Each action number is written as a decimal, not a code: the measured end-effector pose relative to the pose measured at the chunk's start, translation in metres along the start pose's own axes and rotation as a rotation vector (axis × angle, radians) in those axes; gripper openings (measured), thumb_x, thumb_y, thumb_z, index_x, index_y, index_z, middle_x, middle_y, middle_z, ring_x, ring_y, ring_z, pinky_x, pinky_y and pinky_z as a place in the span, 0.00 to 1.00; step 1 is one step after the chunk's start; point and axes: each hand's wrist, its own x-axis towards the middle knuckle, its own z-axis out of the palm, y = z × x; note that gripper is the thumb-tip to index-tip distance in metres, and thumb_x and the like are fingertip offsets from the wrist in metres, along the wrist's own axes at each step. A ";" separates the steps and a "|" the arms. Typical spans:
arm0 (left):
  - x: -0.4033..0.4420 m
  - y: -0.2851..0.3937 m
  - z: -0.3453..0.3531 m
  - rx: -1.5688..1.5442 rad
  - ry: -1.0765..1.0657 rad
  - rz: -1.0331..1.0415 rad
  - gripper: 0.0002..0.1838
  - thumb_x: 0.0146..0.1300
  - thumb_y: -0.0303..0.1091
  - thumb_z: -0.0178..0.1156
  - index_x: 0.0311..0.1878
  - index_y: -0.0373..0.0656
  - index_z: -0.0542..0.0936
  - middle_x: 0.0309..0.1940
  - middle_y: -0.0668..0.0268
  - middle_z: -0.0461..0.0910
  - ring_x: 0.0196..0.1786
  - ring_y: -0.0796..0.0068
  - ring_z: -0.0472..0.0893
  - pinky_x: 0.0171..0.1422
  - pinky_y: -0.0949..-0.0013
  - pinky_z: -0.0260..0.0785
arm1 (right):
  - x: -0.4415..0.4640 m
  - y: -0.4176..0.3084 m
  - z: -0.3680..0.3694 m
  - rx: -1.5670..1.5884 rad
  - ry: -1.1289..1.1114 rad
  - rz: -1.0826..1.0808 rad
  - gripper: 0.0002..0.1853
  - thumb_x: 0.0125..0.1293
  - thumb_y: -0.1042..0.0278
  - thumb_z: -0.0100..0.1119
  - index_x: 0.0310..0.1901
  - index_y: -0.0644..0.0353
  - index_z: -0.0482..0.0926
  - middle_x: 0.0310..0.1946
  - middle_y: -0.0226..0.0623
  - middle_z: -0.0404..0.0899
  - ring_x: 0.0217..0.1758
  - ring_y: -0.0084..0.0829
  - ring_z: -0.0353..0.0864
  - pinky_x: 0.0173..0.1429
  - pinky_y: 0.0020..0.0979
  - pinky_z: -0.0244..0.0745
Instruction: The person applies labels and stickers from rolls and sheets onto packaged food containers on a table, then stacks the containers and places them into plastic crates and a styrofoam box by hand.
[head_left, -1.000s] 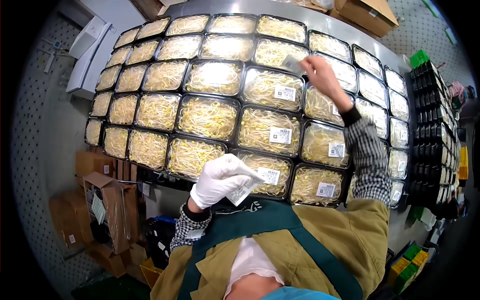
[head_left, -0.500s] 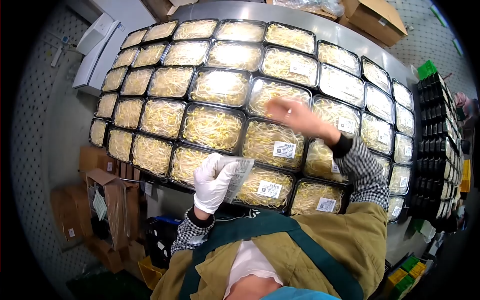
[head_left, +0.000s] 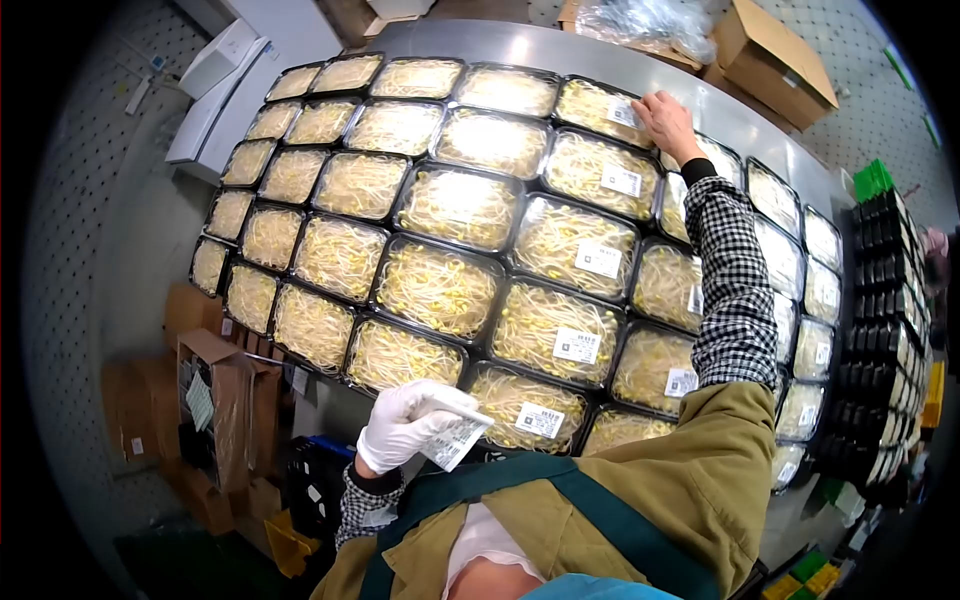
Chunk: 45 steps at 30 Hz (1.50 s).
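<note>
Rows of black trays of bean sprouts under clear film cover the metal table; one unlabelled tray (head_left: pixel 440 287) lies near the middle. My left hand (head_left: pixel 400 428), in a white glove, grips a stack of printed labels (head_left: pixel 457 440) over the near edge. At the far side, my bare right hand (head_left: pixel 668 122) has its fingertips on a white label (head_left: pixel 622 111) at the right end of a back-row tray (head_left: pixel 590 103). Trays in the columns below it bear white labels, such as the label (head_left: pixel 599 258). Those to the left show none.
Tall stacks of black trays (head_left: pixel 885 300) stand at the right. A cardboard box (head_left: pixel 770 62) and clear plastic wrap (head_left: pixel 645 25) are beyond the metal table (head_left: pixel 450 40). More cardboard boxes (head_left: pixel 215 430) sit at lower left, a white appliance (head_left: pixel 215 110) at upper left.
My right hand has moved from the middle trays to the back row, where a label now lies. A label also shows on the second-row tray. My left hand has lowered slightly with the label stack.
</note>
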 end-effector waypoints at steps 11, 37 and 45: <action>-0.014 -0.016 -0.008 0.512 0.286 0.363 0.05 0.62 0.26 0.61 0.40 0.37 0.81 0.31 0.64 0.81 0.32 0.73 0.81 0.37 0.74 0.71 | -0.069 -0.149 -0.043 0.433 0.004 -0.026 0.10 0.66 0.65 0.56 0.44 0.59 0.78 0.39 0.38 0.81 0.42 0.37 0.80 0.44 0.35 0.72; -0.117 -0.038 -0.164 0.106 -0.065 0.274 0.03 0.61 0.21 0.61 0.38 0.35 0.79 0.37 0.66 0.80 0.39 0.78 0.82 0.43 0.76 0.73 | -0.290 -0.465 -0.082 0.505 -0.052 0.128 0.12 0.60 0.67 0.62 0.44 0.61 0.75 0.35 0.34 0.75 0.39 0.33 0.75 0.44 0.33 0.67; -0.091 -0.035 -0.154 0.219 -0.156 0.162 0.09 0.59 0.26 0.64 0.43 0.36 0.82 0.33 0.65 0.84 0.34 0.84 0.79 0.39 0.78 0.71 | -0.269 -0.449 -0.115 0.876 -0.166 0.207 0.05 0.64 0.71 0.59 0.35 0.63 0.80 0.28 0.32 0.79 0.32 0.21 0.75 0.37 0.24 0.71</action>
